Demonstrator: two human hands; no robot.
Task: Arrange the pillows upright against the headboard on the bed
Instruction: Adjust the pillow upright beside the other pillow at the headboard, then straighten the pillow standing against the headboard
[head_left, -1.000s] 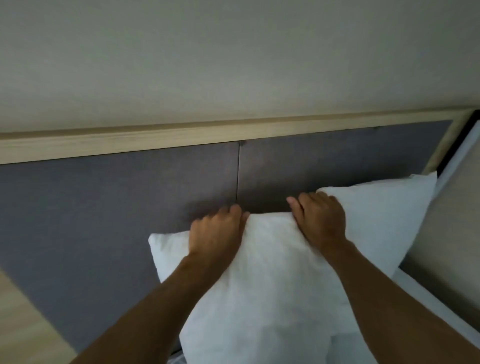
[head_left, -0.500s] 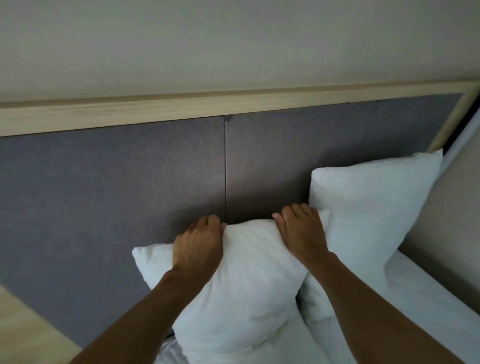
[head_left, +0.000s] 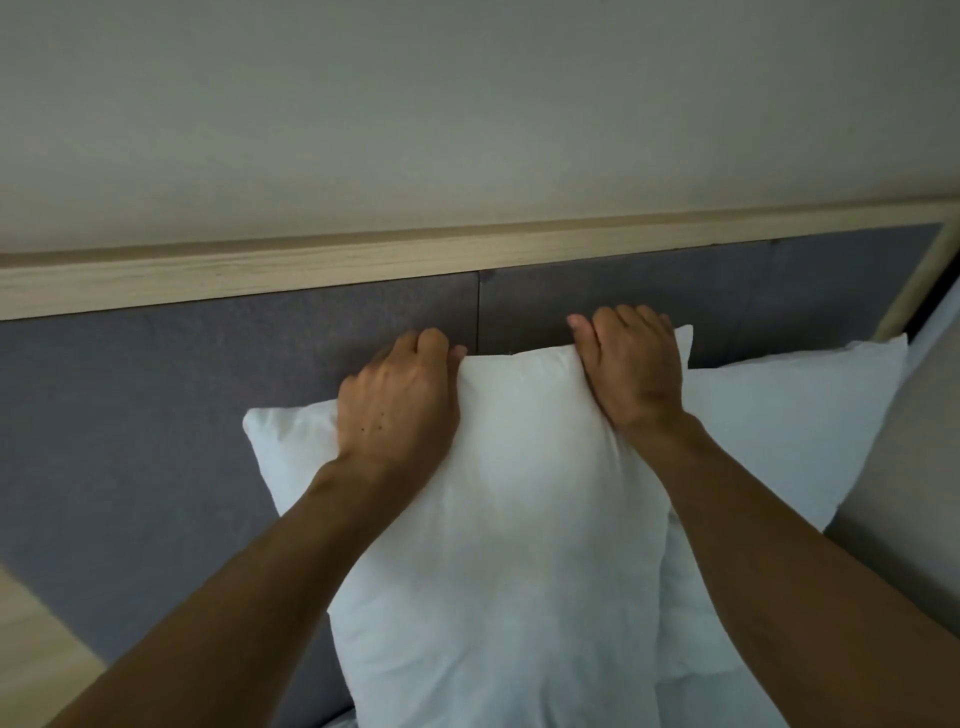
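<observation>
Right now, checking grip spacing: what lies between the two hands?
Head view: only the front pillow's top edge spans between the left hand and right hand, grey headboard behind.

One head-worn, wide-angle view looks forward and slightly down from above the bed, facing the grey upholstered headboard with its pale wooden top rail (head_left: 363, 262) almost square on. It sits close: both bare forearms run in from the bottom corners, and the left hand (head_left: 397, 402) and right hand (head_left: 631, 364) fall near mid-frame on the near white pillow (head_left: 509, 519). The plain off-white wall (head_left: 467, 114) fills the upper part. No second view overlaps it.
</observation>
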